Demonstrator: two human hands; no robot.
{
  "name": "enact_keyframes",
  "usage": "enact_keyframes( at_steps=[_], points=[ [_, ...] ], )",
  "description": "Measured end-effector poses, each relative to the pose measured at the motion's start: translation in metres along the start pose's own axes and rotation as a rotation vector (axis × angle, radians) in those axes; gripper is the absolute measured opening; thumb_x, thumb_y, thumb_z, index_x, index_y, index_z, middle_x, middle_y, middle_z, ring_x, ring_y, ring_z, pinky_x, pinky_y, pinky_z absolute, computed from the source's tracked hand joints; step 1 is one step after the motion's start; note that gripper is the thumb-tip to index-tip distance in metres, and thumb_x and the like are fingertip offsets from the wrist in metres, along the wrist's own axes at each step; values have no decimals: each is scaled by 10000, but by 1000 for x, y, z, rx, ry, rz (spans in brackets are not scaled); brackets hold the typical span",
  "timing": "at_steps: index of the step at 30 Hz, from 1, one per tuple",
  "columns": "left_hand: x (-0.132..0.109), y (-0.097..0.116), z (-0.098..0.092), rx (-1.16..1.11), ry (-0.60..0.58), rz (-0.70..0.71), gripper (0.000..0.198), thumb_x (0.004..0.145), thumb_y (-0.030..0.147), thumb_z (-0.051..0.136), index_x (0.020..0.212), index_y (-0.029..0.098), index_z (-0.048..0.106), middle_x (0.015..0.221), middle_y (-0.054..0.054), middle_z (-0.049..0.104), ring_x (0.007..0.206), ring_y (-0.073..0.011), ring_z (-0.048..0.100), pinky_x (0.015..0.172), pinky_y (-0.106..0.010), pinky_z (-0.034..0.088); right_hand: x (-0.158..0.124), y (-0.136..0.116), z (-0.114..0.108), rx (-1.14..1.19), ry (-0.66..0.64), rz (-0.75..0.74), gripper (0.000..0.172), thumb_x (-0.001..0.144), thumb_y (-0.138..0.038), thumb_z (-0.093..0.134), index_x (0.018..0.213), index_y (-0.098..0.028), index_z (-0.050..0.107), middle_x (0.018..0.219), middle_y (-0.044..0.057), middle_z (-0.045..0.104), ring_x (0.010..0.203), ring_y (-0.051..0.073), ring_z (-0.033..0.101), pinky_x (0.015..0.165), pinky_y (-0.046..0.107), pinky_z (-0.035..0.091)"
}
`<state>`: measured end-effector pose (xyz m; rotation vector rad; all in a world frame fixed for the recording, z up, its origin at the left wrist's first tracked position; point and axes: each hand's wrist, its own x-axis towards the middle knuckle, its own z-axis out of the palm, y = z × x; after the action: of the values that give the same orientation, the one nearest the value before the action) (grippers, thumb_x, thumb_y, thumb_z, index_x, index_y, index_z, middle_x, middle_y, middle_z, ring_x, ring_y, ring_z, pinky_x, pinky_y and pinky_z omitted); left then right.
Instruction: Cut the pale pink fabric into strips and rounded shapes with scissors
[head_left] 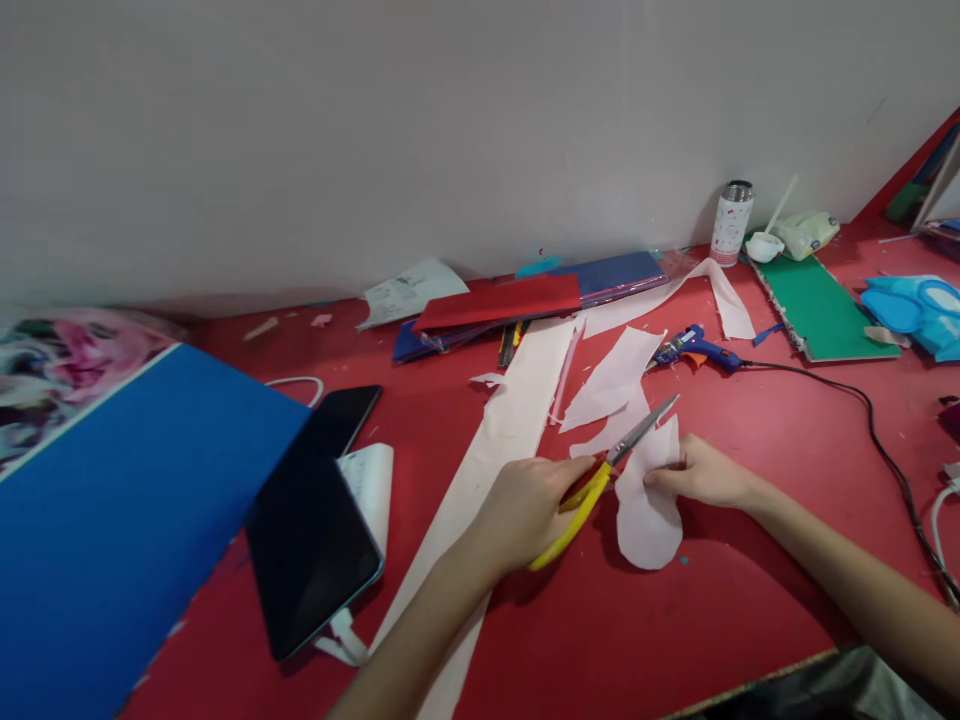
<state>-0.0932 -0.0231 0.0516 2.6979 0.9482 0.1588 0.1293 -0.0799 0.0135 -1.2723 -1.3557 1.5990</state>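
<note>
My left hand [529,508] is closed around the yellow handles of a pair of scissors [583,512]. The blades point up and to the right, over the upper edge of a pale pink paper cutout [649,528]. This cutout has a rounded lower end and a narrower waist. Between thumb and fingers, my right hand [701,472] pinches its right side. Just beyond the blades lie loose pale paper pieces [611,380]. Under my left forearm, a long pale paper strip [517,400] runs across the red table.
A blue glue gun [709,348] with a black cord lies behind my right hand. To the left are a tablet [311,560], a white power bank [379,490] and a blue board [150,510]. A bottle [731,225] and a green board [825,305] stand far right.
</note>
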Motion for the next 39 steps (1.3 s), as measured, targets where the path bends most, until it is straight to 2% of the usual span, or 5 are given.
enact_keyframes(
  at_steps=[11,19,29,33,39],
  points=[
    [7,-1,-1,29,88,-342,393,847,352,424,1190,218,560,1176,-69,668,950,-249,668,728,-284,477,0,-1,-2,41,-8,-15,200,706,-260,602,825,-115,670,818,60,683,775,205,633,716,317,482],
    [13,1,1,160,-144,-583,484,850,599,350,955,215,626,829,-104,721,770,-317,675,591,-317,412,0,0,-3,66,-7,8,207,696,-266,603,812,-106,663,807,72,688,760,200,628,717,324,486],
    [7,0,14,34,259,-312,351,915,364,351,970,191,652,965,-78,702,898,-225,647,715,-288,439,0,-1,-1,75,0,3,204,690,-264,595,795,-101,661,783,68,667,721,182,607,693,313,482],
    [4,18,21,-338,208,-116,278,881,371,426,829,209,646,820,-18,682,750,-162,618,673,-255,445,0,-1,1,-12,-5,-11,155,697,-250,560,742,-121,632,699,19,610,662,145,557,640,266,449],
    [4,36,33,-553,251,-177,272,841,328,465,623,188,548,564,29,508,535,-119,457,532,-235,358,-2,0,6,-108,-25,-51,130,706,-249,528,632,-143,547,596,-25,496,574,104,461,541,222,371]
  ],
)
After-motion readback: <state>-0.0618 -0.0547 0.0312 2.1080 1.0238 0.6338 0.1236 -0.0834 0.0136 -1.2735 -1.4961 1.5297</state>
